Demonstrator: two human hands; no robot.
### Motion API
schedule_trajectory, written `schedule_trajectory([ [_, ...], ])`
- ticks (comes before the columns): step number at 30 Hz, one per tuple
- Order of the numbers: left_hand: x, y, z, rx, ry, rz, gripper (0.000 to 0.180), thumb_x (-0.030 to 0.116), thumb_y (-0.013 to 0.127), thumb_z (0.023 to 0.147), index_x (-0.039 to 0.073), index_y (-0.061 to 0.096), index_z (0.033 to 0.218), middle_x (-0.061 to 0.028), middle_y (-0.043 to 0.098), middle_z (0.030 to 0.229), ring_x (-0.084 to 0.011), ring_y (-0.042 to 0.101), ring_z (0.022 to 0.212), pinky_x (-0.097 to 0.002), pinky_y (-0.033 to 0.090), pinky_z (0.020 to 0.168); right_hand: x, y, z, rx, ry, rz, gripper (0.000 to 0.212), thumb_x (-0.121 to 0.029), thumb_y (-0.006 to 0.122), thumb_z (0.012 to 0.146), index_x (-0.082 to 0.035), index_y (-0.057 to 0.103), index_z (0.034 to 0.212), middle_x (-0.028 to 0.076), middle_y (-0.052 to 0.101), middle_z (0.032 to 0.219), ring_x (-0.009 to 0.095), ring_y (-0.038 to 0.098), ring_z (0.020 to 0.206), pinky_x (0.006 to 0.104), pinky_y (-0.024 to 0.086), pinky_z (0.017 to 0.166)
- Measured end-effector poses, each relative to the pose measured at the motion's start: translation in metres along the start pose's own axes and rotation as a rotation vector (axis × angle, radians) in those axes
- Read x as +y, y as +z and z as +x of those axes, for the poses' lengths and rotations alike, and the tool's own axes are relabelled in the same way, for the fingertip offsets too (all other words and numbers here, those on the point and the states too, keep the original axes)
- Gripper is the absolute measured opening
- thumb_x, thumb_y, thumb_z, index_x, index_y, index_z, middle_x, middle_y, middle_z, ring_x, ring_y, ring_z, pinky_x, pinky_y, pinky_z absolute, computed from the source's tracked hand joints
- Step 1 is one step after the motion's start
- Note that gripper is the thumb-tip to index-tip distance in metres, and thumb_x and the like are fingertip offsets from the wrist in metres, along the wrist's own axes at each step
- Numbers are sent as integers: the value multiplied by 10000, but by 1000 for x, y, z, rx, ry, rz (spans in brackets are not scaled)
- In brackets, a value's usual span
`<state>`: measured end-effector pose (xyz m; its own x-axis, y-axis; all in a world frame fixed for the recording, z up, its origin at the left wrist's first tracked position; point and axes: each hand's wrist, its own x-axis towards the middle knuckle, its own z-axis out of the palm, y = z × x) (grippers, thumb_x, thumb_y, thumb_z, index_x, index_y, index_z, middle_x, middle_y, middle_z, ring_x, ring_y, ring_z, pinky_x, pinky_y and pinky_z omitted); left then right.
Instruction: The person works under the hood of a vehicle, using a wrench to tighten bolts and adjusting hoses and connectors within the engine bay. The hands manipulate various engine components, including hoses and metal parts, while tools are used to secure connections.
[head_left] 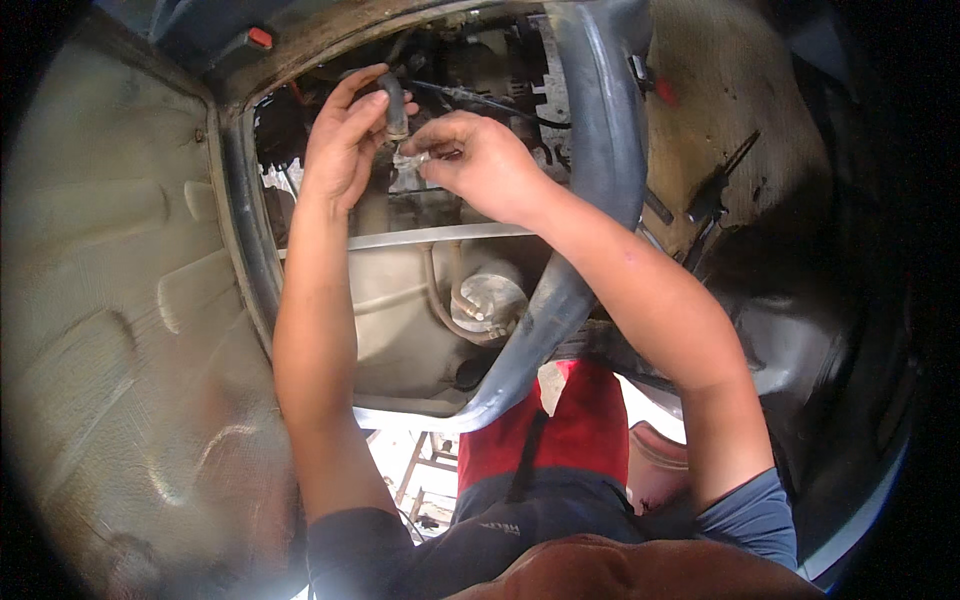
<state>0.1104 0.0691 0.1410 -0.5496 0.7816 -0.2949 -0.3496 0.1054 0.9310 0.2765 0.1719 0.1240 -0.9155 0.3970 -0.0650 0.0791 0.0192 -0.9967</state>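
Over the engine opening, my left hand (343, 142) is closed round a short, bent black rubber hose (394, 100), its fingers behind and thumb in front. The hose's lower end points down and has a brownish band (398, 136) round it. Just to the right, my right hand (485, 168) has its thumb and forefinger drawn together next to that end. A small light-coloured bit seems to sit at those fingertips, too small to name. Beneath both hands lie dark, greasy engine parts (480, 60).
A thick grey padded trim (605, 130) edges the opening on the right. Below my hands a pale metal bar (440, 236) crosses it, with a round metal canister (492, 296) and thin hoses (437, 295) beyond. Dark tools (708, 195) lie on the right-hand floor panel (710, 90).
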Motion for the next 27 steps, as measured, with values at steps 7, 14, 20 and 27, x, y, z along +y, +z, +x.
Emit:
schedule_trajectory([
  [7,1,-3,-3,103,3,79,454,148,682,919,6,508,1314,-132,689,1051,-208,697,939,-304,576,785,9,22,11,202,-69,118,137,20,675,860,16,683,997,80,637,1017,164,678,949,282,556,863],
  [14,0,-6,-1,148,-1,121,441,130,698,902,-15,527,1282,-129,699,999,-207,708,872,-296,569,729,15,25,15,177,-77,85,135,15,687,862,25,660,993,64,655,990,132,679,935,262,557,847],
  [20,3,-3,-1,202,29,120,403,117,695,899,-16,560,1255,-124,701,974,-189,704,826,-283,563,695,1,22,24,32,74,173,200,-13,722,843,21,653,1027,32,682,962,97,660,910,241,536,792],
  [27,5,-2,-2,138,-23,124,289,100,666,916,-1,650,1185,-106,698,945,-175,703,819,-263,561,679,11,20,24,98,15,148,202,6,713,845,20,648,1036,37,696,993,88,656,915,232,528,785],
])
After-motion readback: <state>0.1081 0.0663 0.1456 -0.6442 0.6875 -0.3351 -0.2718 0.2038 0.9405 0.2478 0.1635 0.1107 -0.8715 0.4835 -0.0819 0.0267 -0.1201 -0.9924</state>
